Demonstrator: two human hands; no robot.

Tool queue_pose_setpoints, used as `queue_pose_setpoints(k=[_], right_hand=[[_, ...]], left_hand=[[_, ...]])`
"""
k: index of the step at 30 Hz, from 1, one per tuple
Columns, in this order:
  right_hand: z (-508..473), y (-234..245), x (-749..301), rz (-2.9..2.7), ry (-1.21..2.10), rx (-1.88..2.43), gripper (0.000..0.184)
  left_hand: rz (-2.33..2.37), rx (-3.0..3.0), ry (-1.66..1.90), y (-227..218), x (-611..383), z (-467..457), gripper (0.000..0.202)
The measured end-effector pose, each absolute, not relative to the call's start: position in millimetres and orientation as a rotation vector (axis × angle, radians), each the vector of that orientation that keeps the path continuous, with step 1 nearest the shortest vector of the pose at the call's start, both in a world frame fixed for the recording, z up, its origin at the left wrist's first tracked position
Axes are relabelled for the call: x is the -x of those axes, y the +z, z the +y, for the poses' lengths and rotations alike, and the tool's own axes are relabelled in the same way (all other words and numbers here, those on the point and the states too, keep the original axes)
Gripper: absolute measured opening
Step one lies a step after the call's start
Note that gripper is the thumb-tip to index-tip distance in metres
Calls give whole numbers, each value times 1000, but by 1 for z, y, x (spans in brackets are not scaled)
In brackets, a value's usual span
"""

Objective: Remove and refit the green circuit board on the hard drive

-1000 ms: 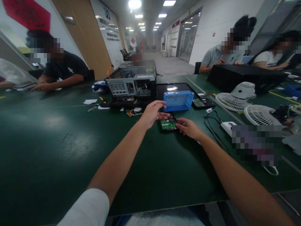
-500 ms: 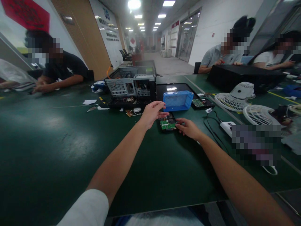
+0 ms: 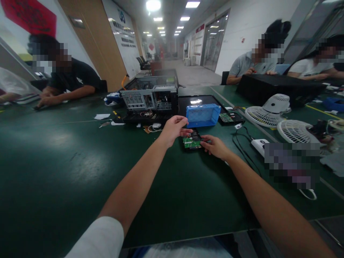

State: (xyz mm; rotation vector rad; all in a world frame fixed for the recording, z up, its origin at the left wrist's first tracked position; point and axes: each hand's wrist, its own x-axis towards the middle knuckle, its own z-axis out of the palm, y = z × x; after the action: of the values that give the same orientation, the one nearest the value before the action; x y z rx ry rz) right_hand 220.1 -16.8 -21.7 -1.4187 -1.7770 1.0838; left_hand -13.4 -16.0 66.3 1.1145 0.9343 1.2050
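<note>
A small hard drive [image 3: 192,140] with a green circuit board facing up lies on the dark green table [image 3: 67,161]. My left hand [image 3: 174,129] hovers over its left edge, fingers stretched out and slightly curled, holding nothing. My right hand [image 3: 215,147] rests on the table at the drive's right side, its fingertips touching the drive's edge. Just behind the drive stands a blue plastic bin [image 3: 203,114].
An open computer case [image 3: 150,98] sits behind the bin, a second circuit board [image 3: 228,117] to its right. Two white fans [image 3: 271,109] and cables lie at the right. Other people sit at the far left and far right of the table.
</note>
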Motion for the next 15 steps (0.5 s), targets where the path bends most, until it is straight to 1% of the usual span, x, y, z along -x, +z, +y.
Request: queue_pose_setpoints(k=[9, 15], right_hand=[[-15, -24, -221, -1786, 1070, 1418, 44], [-14, -26, -221, -1794, 1063, 1409, 42]], left_hand=[[897, -1055, 1178, 64, 15, -13, 14], [907, -1090, 1168, 64, 17, -13, 18]])
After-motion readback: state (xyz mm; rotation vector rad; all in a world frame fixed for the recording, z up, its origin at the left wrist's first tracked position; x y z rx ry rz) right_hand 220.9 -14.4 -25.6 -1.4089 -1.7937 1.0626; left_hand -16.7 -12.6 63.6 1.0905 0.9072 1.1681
